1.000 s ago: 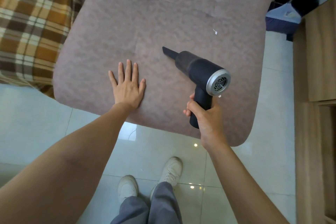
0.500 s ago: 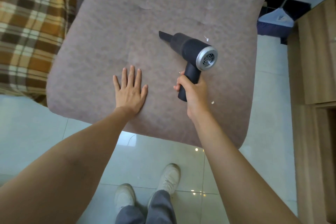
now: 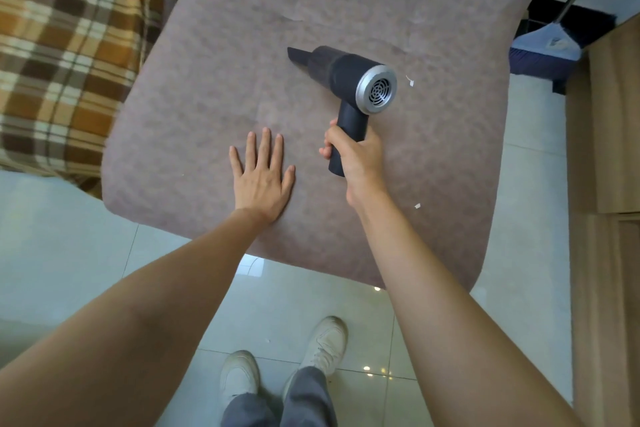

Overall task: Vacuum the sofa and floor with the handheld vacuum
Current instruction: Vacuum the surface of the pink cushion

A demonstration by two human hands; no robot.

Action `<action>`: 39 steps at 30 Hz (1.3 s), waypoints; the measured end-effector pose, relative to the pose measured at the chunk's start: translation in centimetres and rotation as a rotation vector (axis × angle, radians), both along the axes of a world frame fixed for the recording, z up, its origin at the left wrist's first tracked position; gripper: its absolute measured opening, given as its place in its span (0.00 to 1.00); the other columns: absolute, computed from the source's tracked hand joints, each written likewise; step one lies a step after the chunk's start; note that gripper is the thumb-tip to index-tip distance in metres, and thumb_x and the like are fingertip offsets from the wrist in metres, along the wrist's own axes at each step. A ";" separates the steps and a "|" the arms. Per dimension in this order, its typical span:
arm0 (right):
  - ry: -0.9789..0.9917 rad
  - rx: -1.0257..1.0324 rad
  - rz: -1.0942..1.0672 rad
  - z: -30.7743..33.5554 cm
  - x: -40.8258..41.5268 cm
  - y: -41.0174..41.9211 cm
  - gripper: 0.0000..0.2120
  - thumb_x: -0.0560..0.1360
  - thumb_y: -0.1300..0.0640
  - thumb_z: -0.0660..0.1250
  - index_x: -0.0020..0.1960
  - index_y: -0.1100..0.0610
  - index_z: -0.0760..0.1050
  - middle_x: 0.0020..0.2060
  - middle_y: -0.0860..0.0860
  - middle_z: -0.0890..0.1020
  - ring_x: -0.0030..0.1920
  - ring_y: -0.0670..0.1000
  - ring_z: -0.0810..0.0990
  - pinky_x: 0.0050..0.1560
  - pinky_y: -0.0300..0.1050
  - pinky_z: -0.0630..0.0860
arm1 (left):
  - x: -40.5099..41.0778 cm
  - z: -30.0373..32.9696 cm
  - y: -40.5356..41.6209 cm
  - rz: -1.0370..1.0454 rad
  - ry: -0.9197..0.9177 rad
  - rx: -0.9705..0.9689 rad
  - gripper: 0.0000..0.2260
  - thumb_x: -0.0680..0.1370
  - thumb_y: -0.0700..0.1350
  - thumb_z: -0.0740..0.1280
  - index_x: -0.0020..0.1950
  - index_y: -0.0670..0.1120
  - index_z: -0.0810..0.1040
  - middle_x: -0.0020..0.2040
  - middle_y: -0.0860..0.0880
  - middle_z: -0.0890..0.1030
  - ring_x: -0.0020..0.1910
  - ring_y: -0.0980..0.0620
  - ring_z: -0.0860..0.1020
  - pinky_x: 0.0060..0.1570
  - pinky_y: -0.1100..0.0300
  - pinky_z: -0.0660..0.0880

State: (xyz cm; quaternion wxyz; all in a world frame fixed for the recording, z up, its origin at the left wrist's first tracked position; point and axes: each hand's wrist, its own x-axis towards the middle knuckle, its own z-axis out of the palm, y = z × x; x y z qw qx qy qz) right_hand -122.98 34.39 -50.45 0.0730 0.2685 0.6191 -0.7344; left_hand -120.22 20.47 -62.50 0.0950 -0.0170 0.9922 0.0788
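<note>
The right hand grips the handle of the black handheld vacuum, its narrow nozzle pointing left over the mauve sofa cushion; the left hand lies flat on the cushion, fingers spread; two white scraps rest on the fabric right of the vacuum; white shoes stand on the tiled floor; a plaid blanket lies left; a broom stands at upper right.

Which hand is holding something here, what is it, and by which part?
The right hand grips the vacuum by its handle, fingers wrapped round it. The left hand holds nothing; it rests flat on the sofa.
</note>
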 end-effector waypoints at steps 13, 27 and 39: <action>-0.042 0.103 -0.082 0.6 4.6 9.7 0.08 0.71 0.71 0.65 0.44 0.59 0.73 0.25 0.47 0.74 0.26 0.46 0.71 0.43 0.46 0.75 | -2.0 0.4 7.4 -0.174 0.003 0.017 0.27 0.82 0.57 0.47 0.79 0.50 0.48 0.80 0.48 0.46 0.78 0.43 0.44 0.73 0.38 0.40; 0.024 0.101 -0.220 2.5 5.7 15.1 0.13 0.71 0.73 0.63 0.40 0.56 0.71 0.24 0.44 0.75 0.27 0.48 0.70 0.43 0.51 0.72 | -2.1 0.0 9.7 -0.177 -0.009 -0.041 0.27 0.82 0.56 0.47 0.79 0.49 0.49 0.80 0.47 0.47 0.77 0.41 0.44 0.71 0.34 0.41; -0.008 0.107 -0.231 2.1 5.7 15.7 0.11 0.70 0.71 0.65 0.40 0.55 0.72 0.25 0.45 0.76 0.28 0.48 0.71 0.45 0.51 0.75 | -1.9 0.0 9.6 -0.182 -0.002 -0.034 0.27 0.82 0.56 0.47 0.79 0.49 0.49 0.79 0.46 0.48 0.77 0.41 0.44 0.71 0.33 0.42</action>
